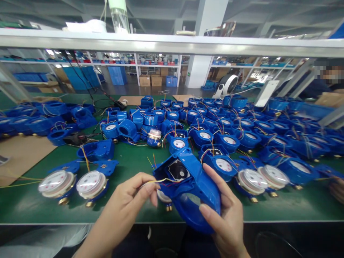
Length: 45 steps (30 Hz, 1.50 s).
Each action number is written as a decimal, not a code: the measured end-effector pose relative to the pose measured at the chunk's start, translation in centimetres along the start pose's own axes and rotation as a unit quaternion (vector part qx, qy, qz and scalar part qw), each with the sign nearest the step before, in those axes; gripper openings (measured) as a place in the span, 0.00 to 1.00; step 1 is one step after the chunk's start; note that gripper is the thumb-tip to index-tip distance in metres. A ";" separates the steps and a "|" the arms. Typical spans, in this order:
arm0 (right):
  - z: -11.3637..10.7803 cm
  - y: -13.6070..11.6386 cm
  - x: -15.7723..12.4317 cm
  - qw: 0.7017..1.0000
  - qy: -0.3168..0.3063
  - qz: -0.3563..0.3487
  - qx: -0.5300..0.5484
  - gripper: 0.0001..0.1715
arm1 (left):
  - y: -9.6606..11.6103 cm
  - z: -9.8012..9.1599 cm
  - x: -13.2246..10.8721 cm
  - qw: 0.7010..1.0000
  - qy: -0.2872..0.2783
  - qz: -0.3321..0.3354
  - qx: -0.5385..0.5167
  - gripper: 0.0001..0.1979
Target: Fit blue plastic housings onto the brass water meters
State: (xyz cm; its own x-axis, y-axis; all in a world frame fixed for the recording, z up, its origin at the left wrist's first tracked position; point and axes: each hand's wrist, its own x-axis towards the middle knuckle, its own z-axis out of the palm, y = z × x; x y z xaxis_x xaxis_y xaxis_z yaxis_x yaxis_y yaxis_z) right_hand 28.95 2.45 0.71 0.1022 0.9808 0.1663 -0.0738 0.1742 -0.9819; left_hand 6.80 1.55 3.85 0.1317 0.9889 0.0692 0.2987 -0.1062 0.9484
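Observation:
My right hand [227,211] grips a blue plastic water meter housing [200,190] by its rounded side, tilted above the front of the bench. Inside its box-shaped end sits a black part [177,170] with a pale round spot. Thin wires [163,180], one yellowish-white, run out of that end to my left hand [138,195], whose thumb and fingertips pinch them. A water meter partly hidden behind the housing shows its brass fitting [168,207]. To the left lie two water meters with clear domes, one near [91,184] and one farther left [56,183].
Many blue meters and housings [178,143] cover the green bench [129,200] ahead and to the right. Cardboard [24,154] lies at left. A white fan [227,86] stands at the back. Another person's hand [337,188] shows at the right edge. A metal shelf rail [161,44] crosses above.

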 end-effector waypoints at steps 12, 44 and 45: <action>-0.1 -0.7 0.6 0.967 -0.069 0.147 0.195 0.45 | -0.9 -3.9 0.9 0.991 -0.103 -0.018 -0.082 0.17; -0.9 1.5 -0.2 0.987 -0.112 0.080 0.083 0.44 | -0.1 2.2 -0.7 0.980 -0.002 0.117 0.159 0.19; -1.0 1.7 -0.3 0.987 -0.121 0.073 0.079 0.43 | -0.3 2.7 -0.7 0.976 0.032 0.137 0.168 0.21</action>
State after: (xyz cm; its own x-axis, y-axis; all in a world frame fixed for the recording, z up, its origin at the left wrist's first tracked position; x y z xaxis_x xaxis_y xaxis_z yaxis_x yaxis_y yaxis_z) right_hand 29.78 2.40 -1.06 -0.1595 0.9854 0.0590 -0.2251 0.0219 -0.9741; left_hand 9.14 0.57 2.72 0.1946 0.9219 0.3350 0.5552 -0.3851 0.7372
